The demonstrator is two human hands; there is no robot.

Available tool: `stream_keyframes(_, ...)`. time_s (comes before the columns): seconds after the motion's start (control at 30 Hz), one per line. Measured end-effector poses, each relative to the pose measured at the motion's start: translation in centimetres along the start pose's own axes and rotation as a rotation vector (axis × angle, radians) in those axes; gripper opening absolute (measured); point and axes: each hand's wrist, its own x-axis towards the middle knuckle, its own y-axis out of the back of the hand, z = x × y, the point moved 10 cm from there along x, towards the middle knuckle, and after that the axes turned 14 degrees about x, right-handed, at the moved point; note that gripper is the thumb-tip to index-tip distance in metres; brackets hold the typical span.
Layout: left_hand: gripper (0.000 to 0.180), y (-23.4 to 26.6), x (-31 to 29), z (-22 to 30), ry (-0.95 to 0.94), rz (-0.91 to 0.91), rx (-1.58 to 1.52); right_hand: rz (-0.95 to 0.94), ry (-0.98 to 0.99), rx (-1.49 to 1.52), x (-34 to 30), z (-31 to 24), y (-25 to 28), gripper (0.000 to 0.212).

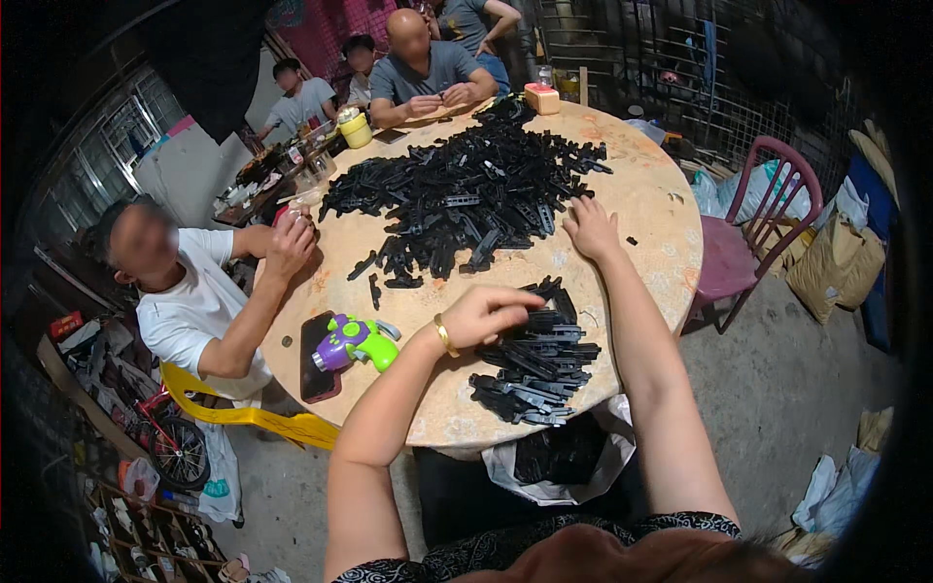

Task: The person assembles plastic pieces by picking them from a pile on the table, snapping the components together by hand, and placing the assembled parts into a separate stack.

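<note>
A large heap of black plastic parts (466,199), long and slotted, spreads over the round table (641,282). At its right edge lies my right hand (595,231), with its fingers apart and their tips by the nearest parts. Close to me is a smaller, roughly lined-up stack of similar black and grey pieces (539,364). My left hand (486,317), below a gold bracelet (446,335), hovers over or rests on this stack's upper left side. Its fingers stretch to the right, and nothing shows between them.
A green and purple toy (355,340) lies over a phone (319,358) left of my arm. An open white bag (607,442) with black parts hangs below the table edge. A maroon chair (743,243) stands right. One person sits left; another handles a part across the table.
</note>
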Motion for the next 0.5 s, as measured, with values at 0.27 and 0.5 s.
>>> stream_keyframes(0.27,0.032,6.0,2.3,-8.2,0.455,0.478,0.609,-0.030,0.362,0.212,-0.6,-3.8,-1.3,0.035)
stream_keyframes(0.5,0.037,5.3,2.9,-8.8,0.368,0.560,0.716,-0.253,0.177,0.172,-0.1,-3.3,-2.4,0.041)
